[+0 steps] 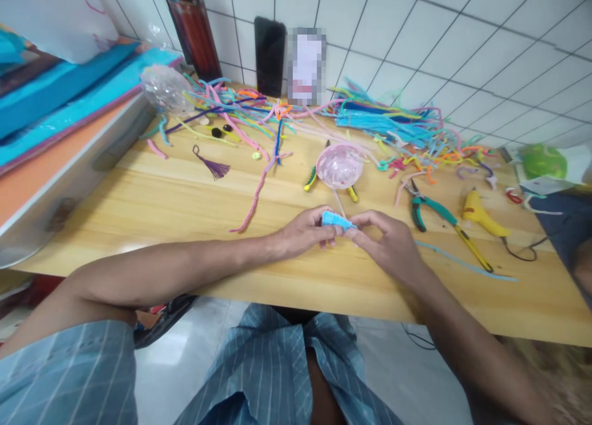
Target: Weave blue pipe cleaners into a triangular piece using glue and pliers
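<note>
My left hand [309, 231] is closed around a small bright-blue piece of pipe cleaner [337, 219], which looks coiled or folded side by side. The fingertips of my right hand [383, 235] pinch its right end. A thin pale strand [340, 202] rises from the piece toward the pink clear bowl [340, 166] just beyond my hands. Right of my right wrist, a long blue pipe cleaner [467, 266] lies on the table; whether it joins the held piece is hidden. Yellow-and-green handled pliers [311, 178] lie partly under the bowl.
Loose colourful pipe cleaners [379, 118] spread along the tiled wall. Teal-handled pliers [435, 208], a yellow cutter [474, 247] and a yellow glue gun [483, 214] lie at right. A purple tassel [215, 166] and a large bin [92, 172] are at left. Two phones [269, 58] lean upright.
</note>
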`<state>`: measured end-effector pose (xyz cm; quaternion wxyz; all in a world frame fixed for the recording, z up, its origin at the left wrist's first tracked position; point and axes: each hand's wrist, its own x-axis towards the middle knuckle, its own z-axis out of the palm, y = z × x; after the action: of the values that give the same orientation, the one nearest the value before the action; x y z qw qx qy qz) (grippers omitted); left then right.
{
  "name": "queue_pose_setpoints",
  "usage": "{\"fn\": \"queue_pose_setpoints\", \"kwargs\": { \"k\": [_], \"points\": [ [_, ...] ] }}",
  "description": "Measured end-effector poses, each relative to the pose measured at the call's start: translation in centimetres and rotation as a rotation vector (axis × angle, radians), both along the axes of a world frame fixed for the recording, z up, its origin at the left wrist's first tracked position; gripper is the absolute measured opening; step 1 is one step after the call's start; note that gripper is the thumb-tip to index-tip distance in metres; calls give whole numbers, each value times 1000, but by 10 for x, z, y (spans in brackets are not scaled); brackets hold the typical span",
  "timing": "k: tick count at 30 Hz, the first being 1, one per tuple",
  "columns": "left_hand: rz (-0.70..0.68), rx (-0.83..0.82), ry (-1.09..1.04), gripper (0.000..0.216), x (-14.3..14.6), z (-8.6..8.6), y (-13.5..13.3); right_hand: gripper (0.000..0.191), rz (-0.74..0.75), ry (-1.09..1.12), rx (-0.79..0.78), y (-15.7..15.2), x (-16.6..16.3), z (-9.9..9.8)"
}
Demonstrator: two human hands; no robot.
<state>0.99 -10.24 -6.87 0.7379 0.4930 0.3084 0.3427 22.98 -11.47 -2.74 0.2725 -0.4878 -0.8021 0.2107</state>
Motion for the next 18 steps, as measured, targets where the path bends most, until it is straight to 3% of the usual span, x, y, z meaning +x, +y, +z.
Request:
{"fn": "queue_pose_setpoints", "kwargs": {
  "k": [4, 11, 14, 18],
  "points": [
    [0, 21, 11, 44, -1, 2, 0, 14, 12, 8, 12, 2, -8, 2],
    [21, 72, 45, 41, -3, 5, 0, 14, 138, 23, 5, 11, -6, 11],
    [13, 110, 104, 38, -4, 2, 0, 14, 187, 37, -18, 15, -7, 8],
    [45, 139, 118, 35, -6, 0, 2, 10, 126, 128, -74, 15, -7, -3]
  ]
}}
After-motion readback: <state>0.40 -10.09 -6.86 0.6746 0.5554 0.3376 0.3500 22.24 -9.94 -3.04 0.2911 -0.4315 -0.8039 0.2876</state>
